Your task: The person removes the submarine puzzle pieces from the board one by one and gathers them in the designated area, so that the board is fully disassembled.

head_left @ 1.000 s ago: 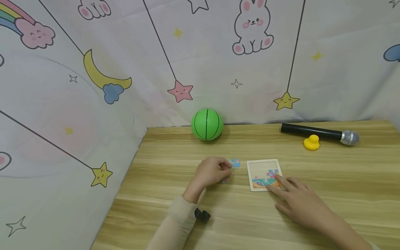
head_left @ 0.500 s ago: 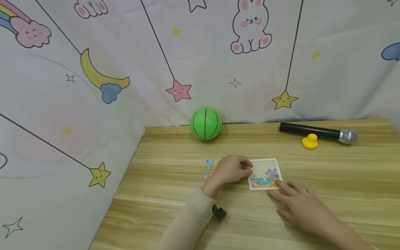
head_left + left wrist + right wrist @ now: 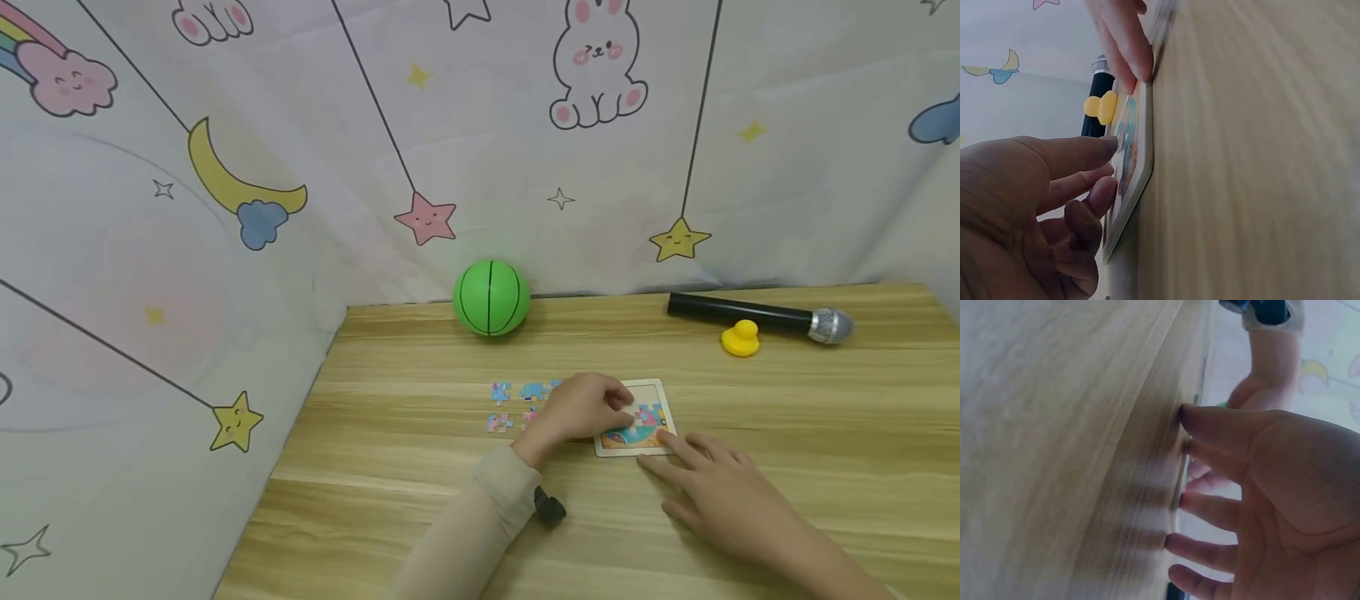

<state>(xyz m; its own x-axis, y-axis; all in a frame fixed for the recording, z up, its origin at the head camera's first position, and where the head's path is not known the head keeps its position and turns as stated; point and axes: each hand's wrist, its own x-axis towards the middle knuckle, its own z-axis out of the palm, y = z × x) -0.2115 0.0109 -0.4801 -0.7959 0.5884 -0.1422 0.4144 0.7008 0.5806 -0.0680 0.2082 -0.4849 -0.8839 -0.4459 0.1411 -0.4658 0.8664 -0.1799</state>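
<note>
My left hand (image 3: 581, 406) is over the left part of a small jigsaw tray (image 3: 613, 453), thumb and fingers bent close together. It seems to pinch a puzzle piece, mostly hidden behind the fingers. In the left wrist view the fingertips (image 3: 1109, 147) hover by the tray's face. Along the tray's bottom lies a colourful picture strip, with a pink-and-blue piece (image 3: 648, 415) above it at the right. My right hand (image 3: 723, 492) rests at the tray's lower right corner, fingers straight and spread, fingertips touching its edge.
Several loose puzzle pieces (image 3: 500, 422) lie left of the tray, some partly hidden behind the left hand. A green ball (image 3: 491, 298) sits at the table's back edge. A black microphone (image 3: 757, 317) and a yellow rubber duck (image 3: 741, 338) are at the back right.
My left hand has moved right from the loose pieces to over the tray, uncovering several pieces behind it. My right hand stays at the tray's corner.
</note>
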